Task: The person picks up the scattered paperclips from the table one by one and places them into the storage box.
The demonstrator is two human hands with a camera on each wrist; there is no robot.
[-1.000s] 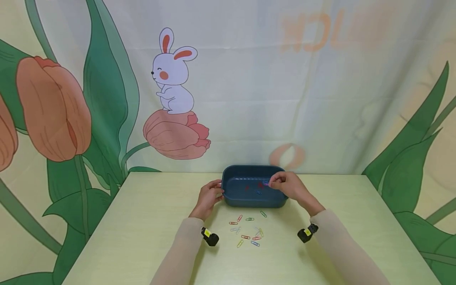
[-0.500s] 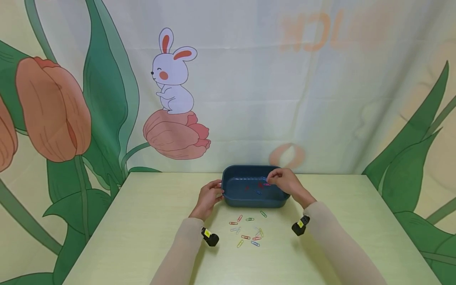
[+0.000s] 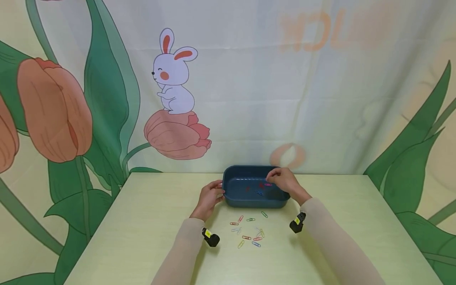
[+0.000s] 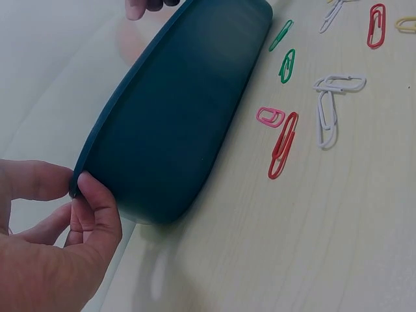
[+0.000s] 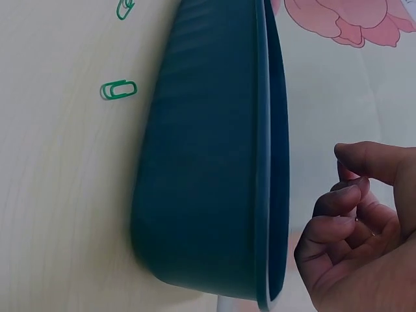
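A dark blue plastic bin (image 3: 255,202) stands near the table's far edge with several paper clips inside, among them a pink paper clip (image 3: 268,185) and a blue paper clip (image 3: 259,192). My left hand (image 3: 208,198) pinches the rim at the bin's left end, thumb on one side and fingers on the other in the left wrist view. Over the bin's right part hovers my right hand (image 3: 287,183), its fingers loosely bent. Nothing shows between its fingertips in the right wrist view.
Several loose paper clips lie on the table (image 3: 142,229) in front of the bin, including a green paper clip (image 5: 119,90), a red paper clip (image 4: 283,145) and a white paper clip (image 4: 327,120). A printed curtain (image 3: 242,99) hangs behind the table.
My right hand has shifted slightly left and back over the bin and let go of a blue paper clip, which has dropped inside. The pink clip was let go earlier. My left hand stays put.
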